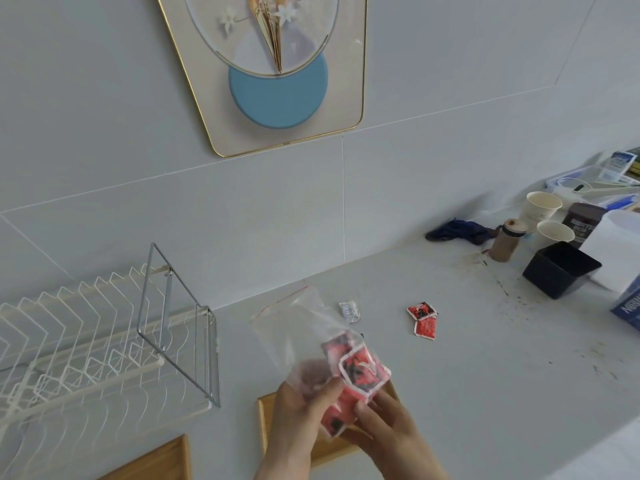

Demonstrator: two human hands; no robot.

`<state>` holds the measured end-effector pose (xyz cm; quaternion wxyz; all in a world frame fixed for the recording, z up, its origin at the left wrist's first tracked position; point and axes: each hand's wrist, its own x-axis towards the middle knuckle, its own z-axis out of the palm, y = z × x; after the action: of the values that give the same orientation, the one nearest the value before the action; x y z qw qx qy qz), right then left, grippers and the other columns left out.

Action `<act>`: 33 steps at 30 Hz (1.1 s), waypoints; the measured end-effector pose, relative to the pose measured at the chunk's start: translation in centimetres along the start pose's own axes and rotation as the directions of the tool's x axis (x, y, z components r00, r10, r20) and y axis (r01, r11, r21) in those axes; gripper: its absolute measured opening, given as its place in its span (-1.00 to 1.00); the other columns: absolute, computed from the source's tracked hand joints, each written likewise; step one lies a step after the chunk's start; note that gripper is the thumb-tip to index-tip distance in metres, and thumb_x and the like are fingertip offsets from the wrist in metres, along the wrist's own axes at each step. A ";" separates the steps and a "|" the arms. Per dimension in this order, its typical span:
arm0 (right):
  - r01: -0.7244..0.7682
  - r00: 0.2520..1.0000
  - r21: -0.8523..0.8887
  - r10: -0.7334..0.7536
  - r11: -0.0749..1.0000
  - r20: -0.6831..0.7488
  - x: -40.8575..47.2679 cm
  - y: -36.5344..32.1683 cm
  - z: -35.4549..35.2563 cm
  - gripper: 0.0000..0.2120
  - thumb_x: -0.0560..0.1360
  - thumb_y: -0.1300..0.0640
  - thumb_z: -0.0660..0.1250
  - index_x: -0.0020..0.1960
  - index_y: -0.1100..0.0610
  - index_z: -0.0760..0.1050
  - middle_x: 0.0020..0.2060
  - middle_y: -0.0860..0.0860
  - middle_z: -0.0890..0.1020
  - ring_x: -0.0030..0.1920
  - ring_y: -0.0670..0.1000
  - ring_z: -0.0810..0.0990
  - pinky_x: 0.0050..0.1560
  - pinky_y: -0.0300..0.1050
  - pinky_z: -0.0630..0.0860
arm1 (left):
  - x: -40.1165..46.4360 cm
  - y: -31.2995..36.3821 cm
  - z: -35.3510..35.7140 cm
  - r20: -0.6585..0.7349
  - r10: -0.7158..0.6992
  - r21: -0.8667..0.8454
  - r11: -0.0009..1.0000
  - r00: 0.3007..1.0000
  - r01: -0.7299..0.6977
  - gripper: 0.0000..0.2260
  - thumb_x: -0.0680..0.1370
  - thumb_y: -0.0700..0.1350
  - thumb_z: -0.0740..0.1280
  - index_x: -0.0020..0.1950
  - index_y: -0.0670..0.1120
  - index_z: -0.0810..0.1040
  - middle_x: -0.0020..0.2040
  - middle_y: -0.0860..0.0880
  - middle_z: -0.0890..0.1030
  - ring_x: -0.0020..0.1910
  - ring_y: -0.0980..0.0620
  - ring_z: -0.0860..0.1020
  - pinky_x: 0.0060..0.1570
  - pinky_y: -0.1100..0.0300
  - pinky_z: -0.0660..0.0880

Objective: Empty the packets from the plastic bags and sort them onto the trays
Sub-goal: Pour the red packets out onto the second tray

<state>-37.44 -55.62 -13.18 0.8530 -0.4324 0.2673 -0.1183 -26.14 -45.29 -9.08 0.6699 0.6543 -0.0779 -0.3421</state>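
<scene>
The plastic bag [304, 327], clear with a red zip strip, is held up over the pale tabletop [485, 358] above a wooden tray [265, 424]. The left hand [304, 410] is closed around the bag's lower part, and the right hand [384, 424] pinches a bunch of red packets [360, 372] at the bag's edge. A second wooden tray [162, 459] shows at the bottom edge, to the left. Beyond the bag, two loose red packets [423, 319] lie touching each other on the tabletop, with a small silver packet [349, 311] near them. A white wire dish rack [86, 341] with a metal frame stands just left of the trays. Far right, well apart from the hands, stand two paper cups [543, 216], a brown bottle [507, 242], a black tub [561, 270] and a dark blue cloth [457, 231] against the wall.
</scene>
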 end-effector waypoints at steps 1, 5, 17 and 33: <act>0.018 0.999 0.055 -0.016 0.998 -0.045 0.3 0.3 0.4 -0.64 0.48 0.25 0.46 0.27 0.24 0.57 0.14 0.30 0.70 0.16 0.35 0.67 0.09 0.19 0.66 | -0.1 -0.3 0.0 0.005 -0.024 0.019 1.000 1.000 0.024 -0.46 0.17 0.02 0.60 0.09 -0.14 0.64 -0.04 -0.18 0.75 -0.07 -0.16 0.73 -0.11 0.02 0.62; 0.052 0.971 0.042 -0.041 0.998 -0.235 1.1 -0.3 -0.5 -0.73 0.55 0.27 0.32 0.24 0.22 0.57 0.07 0.24 0.74 0.02 0.25 0.73 -0.08 0.11 0.68 | -0.2 -1.3 -1.9 -0.129 -0.082 0.065 0.994 0.988 0.091 -0.27 0.12 0.11 0.62 0.25 -0.01 0.54 0.05 -0.05 0.74 -0.03 0.08 0.72 0.07 0.04 0.59; 0.016 0.969 -0.840 -0.215 0.542 -0.120 3.7 -3.4 -3.2 -0.83 0.47 0.29 0.26 -0.21 0.05 0.40 -0.35 0.01 0.58 -0.35 0.02 0.46 -0.34 -0.06 0.37 | 2.8 -2.8 -4.7 0.128 0.282 0.897 0.377 0.951 -0.233 -0.35 0.46 0.12 0.45 0.51 0.16 0.28 0.38 0.24 0.40 0.42 0.13 0.32 0.45 0.11 0.30; 0.183 0.897 -0.861 -0.439 0.475 -0.051 3.3 -3.4 -4.2 -0.83 0.54 0.18 0.43 -0.18 -0.02 0.68 -0.38 -0.10 0.69 -0.37 -0.07 0.62 -0.29 -0.07 0.52 | 3.9 -4.0 -4.4 -0.011 0.234 0.825 0.551 0.972 -0.124 -0.87 0.48 0.10 0.44 -0.11 0.09 0.55 -0.11 0.23 0.64 0.04 0.11 0.55 -0.01 0.13 0.49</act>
<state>-36.90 -61.91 -13.64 0.4591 -0.8082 0.3181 -0.1866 -22.23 -43.43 -14.74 0.3255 0.8974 -0.2531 -0.1571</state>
